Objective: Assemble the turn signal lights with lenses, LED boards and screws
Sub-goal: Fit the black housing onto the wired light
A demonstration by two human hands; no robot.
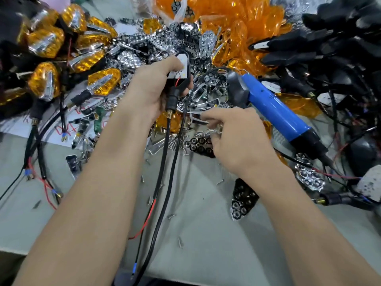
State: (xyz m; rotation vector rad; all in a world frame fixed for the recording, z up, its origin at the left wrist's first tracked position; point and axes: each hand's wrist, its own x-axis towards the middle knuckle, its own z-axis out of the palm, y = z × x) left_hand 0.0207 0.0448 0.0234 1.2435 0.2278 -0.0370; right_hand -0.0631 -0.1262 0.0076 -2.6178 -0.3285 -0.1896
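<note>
Fingers of the left hand clench a black turn-signal housing bearing a white LED board. Blurred fingers of the right hand curl over small silver screws on the grey desk, grasp unclear. A blue electric screwdriver, heaped transparent orange lenses and chrome reflectors crowd beyond.
</note>
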